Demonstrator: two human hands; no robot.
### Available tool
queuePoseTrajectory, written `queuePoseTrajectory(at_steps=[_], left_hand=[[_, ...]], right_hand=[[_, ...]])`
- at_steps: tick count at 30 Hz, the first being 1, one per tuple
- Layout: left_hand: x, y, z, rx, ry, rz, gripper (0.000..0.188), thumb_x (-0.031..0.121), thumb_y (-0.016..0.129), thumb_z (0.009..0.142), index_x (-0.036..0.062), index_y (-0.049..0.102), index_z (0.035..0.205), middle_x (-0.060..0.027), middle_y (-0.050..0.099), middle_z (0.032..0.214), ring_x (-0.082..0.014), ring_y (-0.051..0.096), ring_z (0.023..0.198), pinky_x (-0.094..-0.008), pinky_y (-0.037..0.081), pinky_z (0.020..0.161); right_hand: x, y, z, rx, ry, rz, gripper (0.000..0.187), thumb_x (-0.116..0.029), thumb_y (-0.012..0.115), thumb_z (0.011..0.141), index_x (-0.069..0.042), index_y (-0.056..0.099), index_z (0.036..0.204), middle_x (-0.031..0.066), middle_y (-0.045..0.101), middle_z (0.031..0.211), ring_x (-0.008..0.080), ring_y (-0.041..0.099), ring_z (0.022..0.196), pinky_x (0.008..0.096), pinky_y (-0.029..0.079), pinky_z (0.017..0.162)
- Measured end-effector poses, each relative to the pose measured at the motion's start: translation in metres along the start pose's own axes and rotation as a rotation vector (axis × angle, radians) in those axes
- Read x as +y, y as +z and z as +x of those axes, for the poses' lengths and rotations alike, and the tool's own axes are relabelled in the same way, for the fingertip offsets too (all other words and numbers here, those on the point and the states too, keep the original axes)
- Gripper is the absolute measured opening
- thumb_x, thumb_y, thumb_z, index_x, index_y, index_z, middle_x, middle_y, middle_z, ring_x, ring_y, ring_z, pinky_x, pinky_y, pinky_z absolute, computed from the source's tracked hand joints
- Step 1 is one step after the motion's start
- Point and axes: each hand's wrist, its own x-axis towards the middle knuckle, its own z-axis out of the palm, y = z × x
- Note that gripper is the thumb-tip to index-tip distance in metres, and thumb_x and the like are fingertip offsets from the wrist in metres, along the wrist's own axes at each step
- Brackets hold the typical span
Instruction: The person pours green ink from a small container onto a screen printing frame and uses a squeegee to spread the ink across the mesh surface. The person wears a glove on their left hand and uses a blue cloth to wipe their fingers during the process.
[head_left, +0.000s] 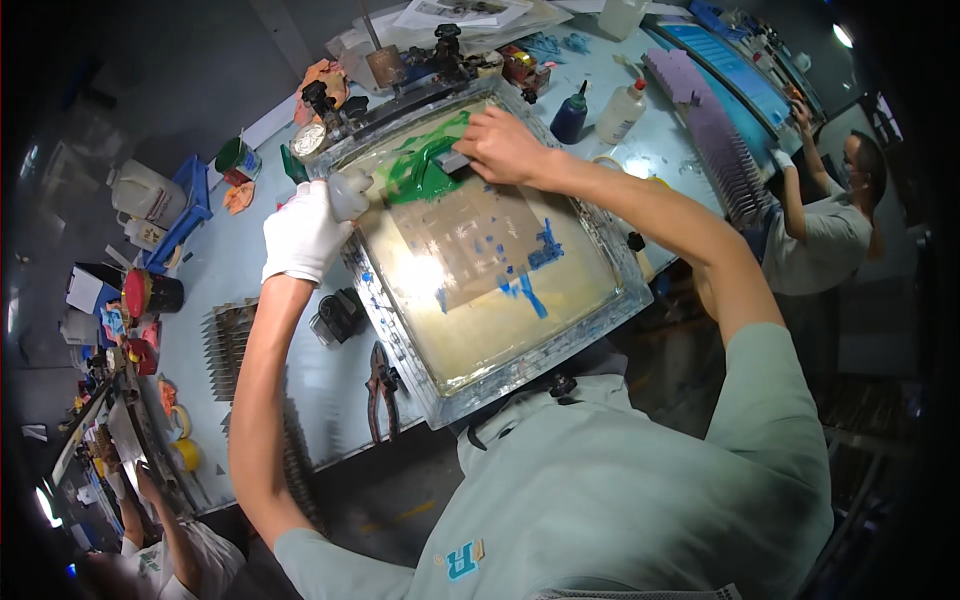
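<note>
The left hand (296, 245) is wearing a plain white glove (308, 222), and the held bottle (349, 196) is looking cloudy white. Bright green paste (425, 180) is shining on the pale yellow screen (480, 345), whose middle panel (450, 230) is showing a faint pattern in greyish brown. Irregular blue patches (545, 247) are standing out. The silver-grey frame (532, 367) is carrying small blue specks. The pointed bottle (569, 118) is appearing dark blue, and the toothed strip (697, 120) is showing soft purple.

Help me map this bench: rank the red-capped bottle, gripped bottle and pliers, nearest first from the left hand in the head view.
1. Gripped bottle, in the left hand.
2. Pliers, lower right.
3. Red-capped bottle, upper right.
</note>
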Motion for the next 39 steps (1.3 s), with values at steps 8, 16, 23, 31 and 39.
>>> queuePoseTrajectory(at_steps=[8,16,23,31,39], left_hand=[[0.002,0.001,-0.001,0.019,0.019,0.030,0.066,0.042,0.083,0.071,0.0018,0.059,0.118,-0.0149,0.068,0.100,-0.0316,0.071,0.084,-0.0419,0.057,0.068],[-0.001,0.007,0.003,-0.001,0.010,0.029,0.067,0.044,0.082,0.072,0.0028,0.058,0.120,-0.0161,0.068,0.102,-0.0327,0.071,0.085,-0.0429,0.057,0.070],[0.000,0.009,0.001,0.103,0.094,-0.009,0.050,0.035,0.083,0.072,0.0053,0.059,0.105,-0.0133,0.068,0.092,-0.0315,0.070,0.077,-0.0430,0.057,0.064],[0.000,0.009,0.004,0.038,0.081,0.018,0.060,0.038,0.084,0.071,0.0041,0.058,0.114,-0.0156,0.069,0.095,-0.0331,0.071,0.080,-0.0429,0.057,0.065],[-0.003,0.009,-0.001,0.066,0.055,-0.018,0.062,0.037,0.083,0.072,0.0042,0.059,0.119,-0.0155,0.069,0.099,-0.0323,0.071,0.086,-0.0426,0.058,0.071]], right_hand=[[0.013,0.006,-0.005,0.042,-0.052,-0.034,0.022,-0.018,0.073,0.071,-0.008,0.072,0.091,0.0043,0.068,0.084,0.0229,0.060,0.094,0.0371,0.042,0.085],[0.004,0.013,0.015,0.021,0.038,-0.090,0.013,-0.021,0.069,0.069,-0.008,0.070,0.070,0.0067,0.068,0.076,0.0249,0.062,0.085,0.0386,0.044,0.082],[-0.017,-0.003,0.002,-0.084,-0.082,0.071,0.036,-0.015,0.076,0.070,-0.007,0.072,0.105,0.0051,0.068,0.090,0.0237,0.059,0.095,0.0367,0.042,0.086],[-0.014,-0.003,-0.004,0.027,-0.113,0.070,0.015,-0.017,0.071,0.072,-0.009,0.071,0.084,0.0049,0.064,0.076,0.0230,0.059,0.087,0.0373,0.042,0.082],[-0.035,-0.010,0.007,0.043,-0.150,0.083,0.011,-0.018,0.072,0.072,-0.009,0.068,0.077,0.0042,0.064,0.076,0.0238,0.059,0.088,0.0373,0.043,0.083]])
